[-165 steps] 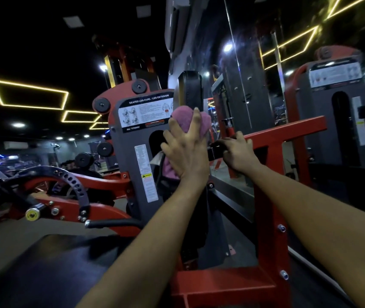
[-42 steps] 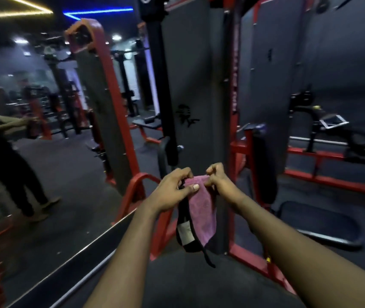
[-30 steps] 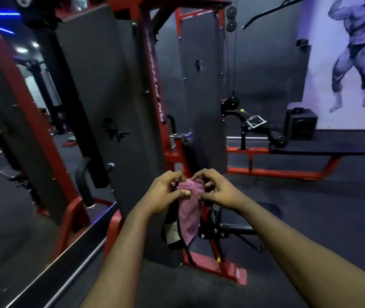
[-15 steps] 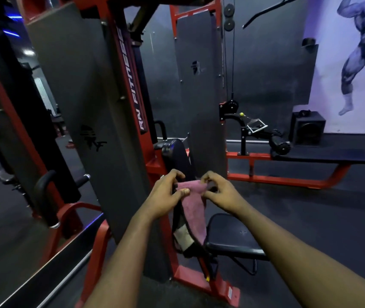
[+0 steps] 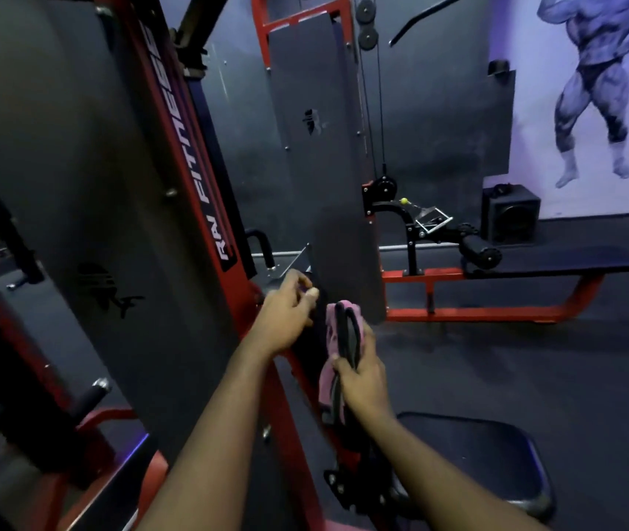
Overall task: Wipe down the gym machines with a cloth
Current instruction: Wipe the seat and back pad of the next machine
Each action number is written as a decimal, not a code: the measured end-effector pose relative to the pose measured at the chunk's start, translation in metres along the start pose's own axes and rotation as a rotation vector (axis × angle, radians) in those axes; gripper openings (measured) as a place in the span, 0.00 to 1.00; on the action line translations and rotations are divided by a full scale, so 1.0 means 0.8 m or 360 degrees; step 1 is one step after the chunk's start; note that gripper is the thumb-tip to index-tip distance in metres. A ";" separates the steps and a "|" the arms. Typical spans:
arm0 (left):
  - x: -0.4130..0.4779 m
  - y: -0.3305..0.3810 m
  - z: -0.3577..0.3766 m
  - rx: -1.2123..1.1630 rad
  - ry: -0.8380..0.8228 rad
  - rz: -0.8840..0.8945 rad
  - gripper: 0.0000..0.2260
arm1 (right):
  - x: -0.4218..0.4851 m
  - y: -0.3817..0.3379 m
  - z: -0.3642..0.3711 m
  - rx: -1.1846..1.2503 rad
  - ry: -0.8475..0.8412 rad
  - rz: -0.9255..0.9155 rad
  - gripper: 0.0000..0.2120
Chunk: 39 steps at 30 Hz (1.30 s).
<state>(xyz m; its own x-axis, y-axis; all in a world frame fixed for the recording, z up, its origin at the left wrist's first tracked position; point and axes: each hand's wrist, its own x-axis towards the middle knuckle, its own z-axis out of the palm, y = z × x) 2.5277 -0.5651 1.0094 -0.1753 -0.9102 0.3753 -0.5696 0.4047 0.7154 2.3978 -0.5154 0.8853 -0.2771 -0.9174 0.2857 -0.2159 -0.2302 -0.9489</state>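
Head view: we are gripping the pink cloth in our right hand, bunched together with a black strap, its length running vertically through the fist. Our left hand is hovering just left of it, fingers curled, nearer the grey shroud; whether it is pinching anything we cannot tell. We are judging that the pink cloth needs carrying leftward, along the grey shroud's upright axis.

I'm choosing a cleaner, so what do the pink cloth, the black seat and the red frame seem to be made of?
The cloth in the right hand: soft fabric, maybe microfibre; it is matte and droops in folds. The seat: padded, likely with a vinyl cover; smooth, with a faint sheen along its edge. The red frame: probably painted steel; straight rigid bars with an even, slightly glossy coat.
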 end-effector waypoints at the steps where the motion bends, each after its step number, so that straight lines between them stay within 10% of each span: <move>1: 0.021 -0.020 -0.012 0.0042 0.0037 0.0008 0.02 | 0.020 0.000 0.009 -0.0024 0.0105 0.0060 0.39; 14: 0.168 -0.188 -0.002 0.0037 -0.0046 0.0117 0.14 | 0.126 0.016 0.112 -0.0367 0.0103 -0.0091 0.33; 39: 0.160 -0.182 0.013 0.0147 0.0162 -0.0040 0.16 | 0.265 0.001 0.121 -0.0288 -0.0135 0.0183 0.32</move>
<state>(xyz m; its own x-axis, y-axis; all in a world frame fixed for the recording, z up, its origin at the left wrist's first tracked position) 2.5796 -0.7417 0.9472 -0.0807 -0.9043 0.4192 -0.6452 0.3680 0.6696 2.4294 -0.7412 0.9316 -0.2315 -0.9600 0.1575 -0.3539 -0.0677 -0.9328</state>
